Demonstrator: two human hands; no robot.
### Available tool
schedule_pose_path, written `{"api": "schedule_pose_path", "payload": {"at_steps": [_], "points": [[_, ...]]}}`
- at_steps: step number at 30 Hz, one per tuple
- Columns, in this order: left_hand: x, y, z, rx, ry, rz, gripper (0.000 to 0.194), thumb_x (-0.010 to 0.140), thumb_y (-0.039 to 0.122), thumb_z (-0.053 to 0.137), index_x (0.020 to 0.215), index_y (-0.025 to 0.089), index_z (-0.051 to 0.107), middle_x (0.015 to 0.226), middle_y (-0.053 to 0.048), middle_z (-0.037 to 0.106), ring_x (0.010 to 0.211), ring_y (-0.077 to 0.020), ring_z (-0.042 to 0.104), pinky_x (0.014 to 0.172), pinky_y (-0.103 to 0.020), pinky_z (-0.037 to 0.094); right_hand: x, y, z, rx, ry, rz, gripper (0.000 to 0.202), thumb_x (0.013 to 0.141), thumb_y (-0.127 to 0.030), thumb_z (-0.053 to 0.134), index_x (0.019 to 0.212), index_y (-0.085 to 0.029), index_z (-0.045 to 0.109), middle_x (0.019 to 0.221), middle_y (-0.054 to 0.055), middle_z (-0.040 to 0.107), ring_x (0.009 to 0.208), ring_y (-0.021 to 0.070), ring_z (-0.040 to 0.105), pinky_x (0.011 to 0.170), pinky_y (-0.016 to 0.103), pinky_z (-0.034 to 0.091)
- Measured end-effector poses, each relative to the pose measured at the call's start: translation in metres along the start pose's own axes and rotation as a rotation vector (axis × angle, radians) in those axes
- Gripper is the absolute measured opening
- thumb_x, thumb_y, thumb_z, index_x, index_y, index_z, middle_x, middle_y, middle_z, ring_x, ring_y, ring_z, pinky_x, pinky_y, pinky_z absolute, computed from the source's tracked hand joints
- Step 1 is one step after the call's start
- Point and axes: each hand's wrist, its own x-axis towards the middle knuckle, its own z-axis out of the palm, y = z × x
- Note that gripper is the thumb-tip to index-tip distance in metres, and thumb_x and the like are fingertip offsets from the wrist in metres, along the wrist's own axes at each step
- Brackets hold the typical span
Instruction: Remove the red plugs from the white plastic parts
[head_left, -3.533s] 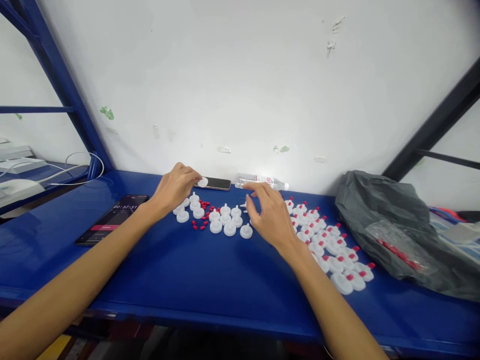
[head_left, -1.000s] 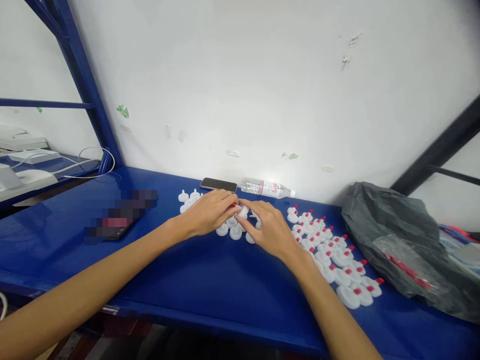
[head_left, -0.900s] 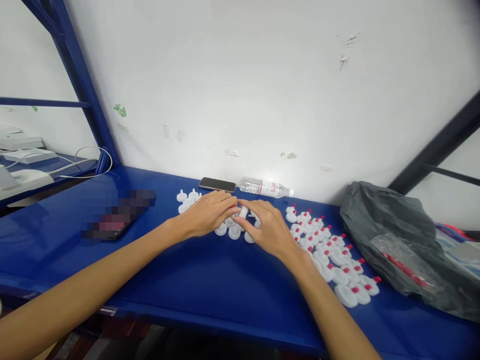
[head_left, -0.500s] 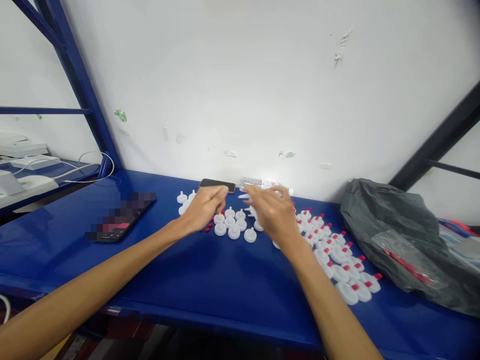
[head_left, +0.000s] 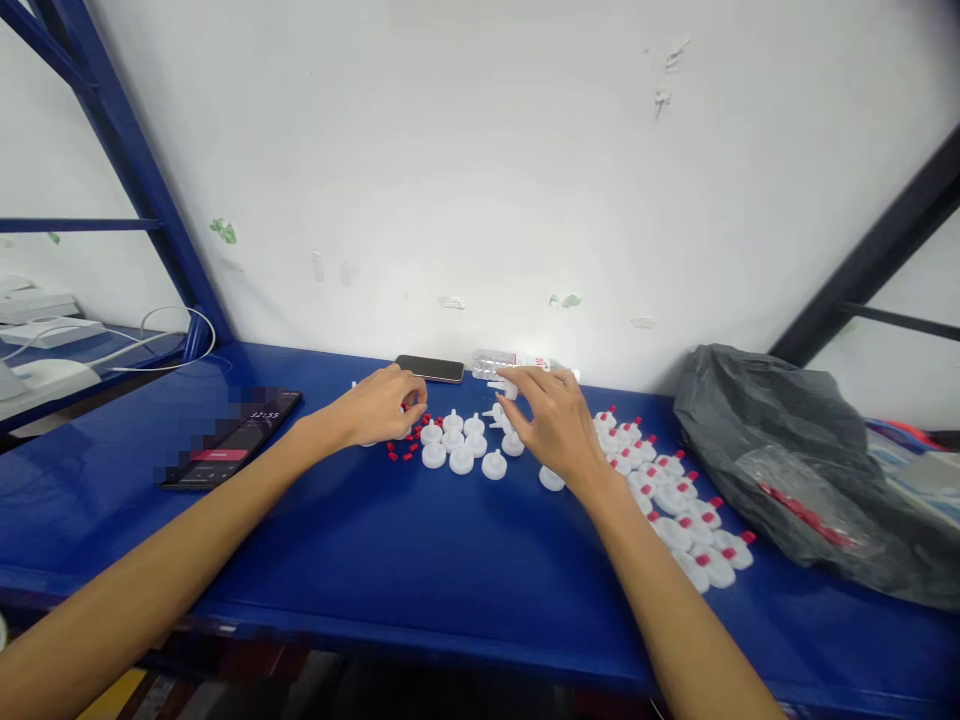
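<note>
Two bare forearms reach in over the near edge of the blue bench (head_left: 420, 560). Off to the right, a row of white caps with red tips (head_left: 675, 500) runs back along the bench. Beyond it slumps a dark plastic bag (head_left: 780, 440) with a clear packet of red pieces (head_left: 802, 510) lying in its folds. Midway, plain white caps (head_left: 461, 445) stand in a small cluster, each a round disc with a short spout. The left hand (head_left: 375, 410) curls loosely over small red plugs (head_left: 401, 452) (whether it grips one I cannot tell). The right hand (head_left: 551, 425) pinches a white cap (head_left: 504, 388) in its fingertips, just above the cluster. A phone (head_left: 429, 368) and a water bottle (head_left: 517, 362) lie at the wall.
</note>
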Motion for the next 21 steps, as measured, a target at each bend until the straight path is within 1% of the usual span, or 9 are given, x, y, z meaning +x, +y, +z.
{"api": "schedule_pose_path", "payload": {"at_steps": [3,6,8,10,12,14,16,18,21], "points": [[0.001,0.003,-0.007,-0.037,0.081,-0.028,0.027,0.097,0.035,0.047,0.085,0.020,0.067,0.085,-0.007,0.071,0.087,-0.0272,0.063,0.076,-0.038,0.046,-0.001,0.000,0.001,0.010,-0.004,0.015,0.031,0.104,-0.024,0.051,0.134,-0.023,0.059,0.122,0.009,0.073,0.110,0.0241,0.067,0.102,0.041,0.042],[-0.001,0.011,-0.011,-0.155,0.195,-0.034,0.035,0.104,0.038,0.039,0.095,0.020,0.067,0.091,-0.006,0.073,0.088,-0.0246,0.064,0.078,-0.037,0.046,0.000,-0.005,0.004,0.041,-0.003,0.003,0.035,0.103,-0.027,0.054,0.137,-0.022,0.055,0.115,0.009,0.075,0.101,0.0245,0.069,0.099,0.041,0.044],[-0.003,0.019,-0.011,-0.249,0.239,0.014,0.034,0.105,0.043,0.042,0.107,0.020,0.067,0.099,-0.005,0.074,0.089,-0.0227,0.065,0.080,-0.036,0.047,0.002,-0.013,0.006,0.067,-0.002,-0.030,0.037,0.103,-0.030,0.057,0.139,-0.022,0.053,0.113,0.009,0.075,0.099,0.0247,0.070,0.097,0.040,0.045],[-0.005,0.029,-0.009,-0.331,0.269,0.092,0.031,0.102,0.045,0.051,0.115,0.021,0.066,0.104,-0.005,0.074,0.090,-0.0210,0.065,0.083,-0.034,0.048,0.003,-0.023,0.008,0.098,0.004,-0.072,0.038,0.102,-0.031,0.059,0.138,-0.021,0.053,0.111,0.009,0.075,0.098,0.0247,0.070,0.094,0.039,0.046],[-0.006,0.039,-0.005,-0.400,0.301,0.154,0.025,0.099,0.040,0.059,0.112,0.020,0.069,0.100,-0.004,0.074,0.087,-0.0191,0.066,0.081,-0.032,0.049,0.004,-0.030,0.009,0.140,0.015,-0.100,0.034,0.101,-0.031,0.061,0.133,-0.020,0.055,0.108,0.009,0.076,0.096,0.0245,0.070,0.092,0.038,0.047],[-0.006,0.044,-0.002,-0.430,0.348,0.186,0.017,0.098,0.033,0.062,0.100,0.019,0.072,0.091,-0.003,0.075,0.084,-0.0182,0.065,0.079,-0.031,0.050,0.004,-0.034,0.010,0.181,0.015,-0.088,0.029,0.101,-0.032,0.061,0.128,-0.020,0.057,0.104,0.008,0.077,0.093,0.0240,0.071,0.092,0.037,0.047],[-0.004,0.043,-0.002,-0.409,0.398,0.192,0.015,0.097,0.030,0.062,0.094,0.020,0.073,0.087,-0.003,0.075,0.084,-0.0188,0.064,0.079,-0.032,0.050,0.004,-0.035,0.009,0.218,-0.008,-0.047,0.030,0.101,-0.034,0.062,0.129,-0.022,0.055,0.107,0.007,0.077,0.092,0.0230,0.073,0.095,0.038,0.047],[-0.002,0.035,-0.005,-0.330,0.458,0.160,0.018,0.098,0.031,0.060,0.094,0.020,0.074,0.090,-0.004,0.076,0.087,-0.0204,0.063,0.082,-0.034,0.050,0.003,-0.033,0.008,0.252,-0.036,0.000,0.041,0.099,-0.036,0.065,0.136,-0.025,0.050,0.118,0.007,0.076,0.097,0.0227,0.074,0.101,0.039,0.045],[0.000,0.011,-0.015,-0.063,0.504,0.015,0.024,0.101,0.033,0.053,0.099,0.018,0.073,0.097,-0.009,0.077,0.094,-0.0254,0.062,0.088,-0.041,0.049,0.002,-0.030,0.004,0.272,-0.037,0.060,0.050,0.100,-0.031,0.063,0.145,-0.026,0.042,0.130,0.007,0.072,0.103,0.0222,0.073,0.105,0.041,0.043]]}}
